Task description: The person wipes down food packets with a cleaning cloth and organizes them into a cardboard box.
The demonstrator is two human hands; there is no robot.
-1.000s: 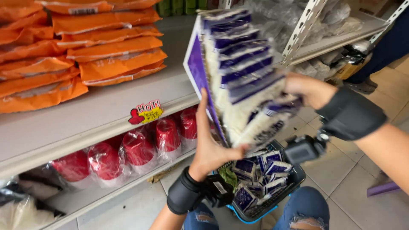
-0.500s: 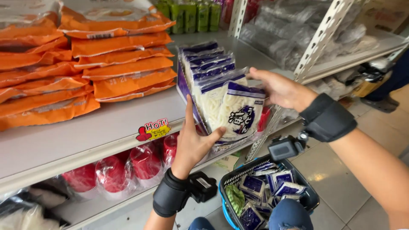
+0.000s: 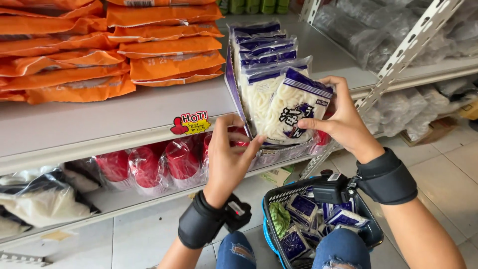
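One head-worn view is provided, aimed down and forward. The shelf is seen at close range. No second view is available.

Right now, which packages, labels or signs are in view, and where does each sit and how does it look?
White noodle packets with purple tops: upright row on the grey shelf, held between left hand and right hand.
Flat orange bags: stacked on the shelf, left.
Red and yellow shelf-edge sticker: shelf lip.
Red cups in clear wrap: lower shelf.
Purple packets: in the blue basket.
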